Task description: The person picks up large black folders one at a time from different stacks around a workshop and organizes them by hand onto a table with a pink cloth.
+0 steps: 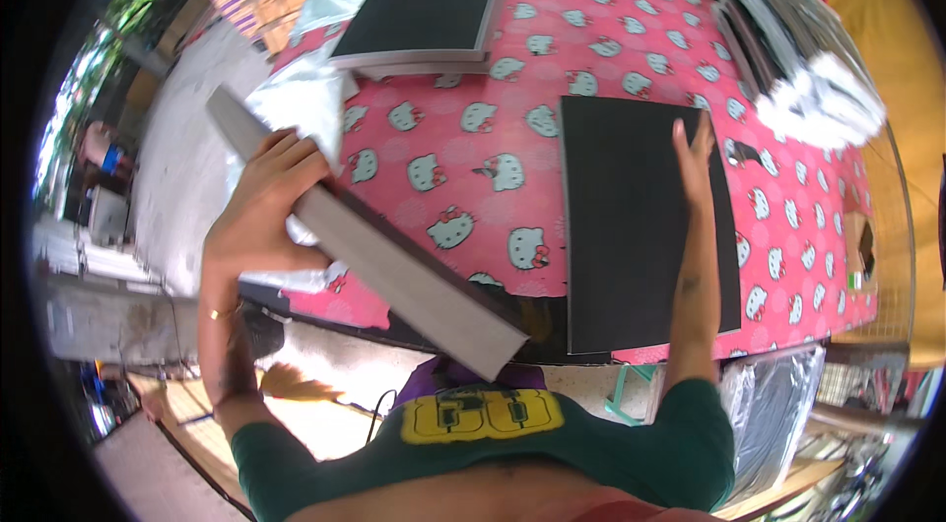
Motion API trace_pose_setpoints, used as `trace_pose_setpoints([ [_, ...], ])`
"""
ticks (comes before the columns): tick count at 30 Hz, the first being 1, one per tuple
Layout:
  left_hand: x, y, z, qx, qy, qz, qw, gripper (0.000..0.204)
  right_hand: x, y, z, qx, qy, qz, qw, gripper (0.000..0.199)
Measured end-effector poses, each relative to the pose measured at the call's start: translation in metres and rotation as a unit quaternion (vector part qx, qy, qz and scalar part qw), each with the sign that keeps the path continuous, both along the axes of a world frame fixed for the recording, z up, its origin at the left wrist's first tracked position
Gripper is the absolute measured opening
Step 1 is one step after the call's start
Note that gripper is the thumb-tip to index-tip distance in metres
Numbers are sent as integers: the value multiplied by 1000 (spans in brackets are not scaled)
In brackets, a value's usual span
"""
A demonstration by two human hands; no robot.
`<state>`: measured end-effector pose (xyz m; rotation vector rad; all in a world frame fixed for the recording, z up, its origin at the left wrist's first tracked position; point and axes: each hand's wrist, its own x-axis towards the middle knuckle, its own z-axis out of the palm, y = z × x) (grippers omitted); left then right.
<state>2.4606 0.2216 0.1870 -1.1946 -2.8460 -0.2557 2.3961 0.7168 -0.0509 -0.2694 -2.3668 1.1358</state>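
Note:
My left hand [261, 212] is wrapped around a thick flat panel [419, 291], gripping it over its narrow grey side. The panel is tilted up on edge, slanting from the table's left side down toward my waist. Its dark face is mostly turned out of sight. A black rectangular panel [626, 227] lies flat at the table's front edge, right of the middle. Over its far right part is my right hand [696, 158], fingers stretched out and holding nothing; whether it touches the surface I cannot tell.
A pink patterned cloth [532, 187] covers the table. More black panels [424, 5] are stacked at the back left beside clear plastic wrapping [301, 108]. Plastic-wrapped sheets [788, 39] stand at the back right. A small black object [741, 152] lies right of the flat panel.

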Motion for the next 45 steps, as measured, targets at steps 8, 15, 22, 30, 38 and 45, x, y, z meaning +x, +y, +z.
trace_pose_setpoints([
  [8, 15, -40, -8, 52, 109, 30, 992, 91, 236, -261, 0, -223, 44, 321, 920, 95],
  [15, -142, -267, -245, 739, -237, 180, 604, 84, 261, -331, -22, -302, 134, 136, 934, 52],
  [22, -161, -120, -215, 733, -253, 127, 619, 82, 269, -319, 16, -267, 210, -53, 939, 57],
  [30, -141, 141, -65, 273, -27, 178, 945, 84, 323, -171, 45, -493, 220, -310, 783, 65],
  [38, -141, 399, -176, 123, -72, 30, 989, 72, 384, -43, -62, -595, 187, -343, 702, 66],
  [45, -156, 447, -307, 89, -50, 31, 994, 76, 384, -22, -106, -588, 142, -395, 691, 65],
])
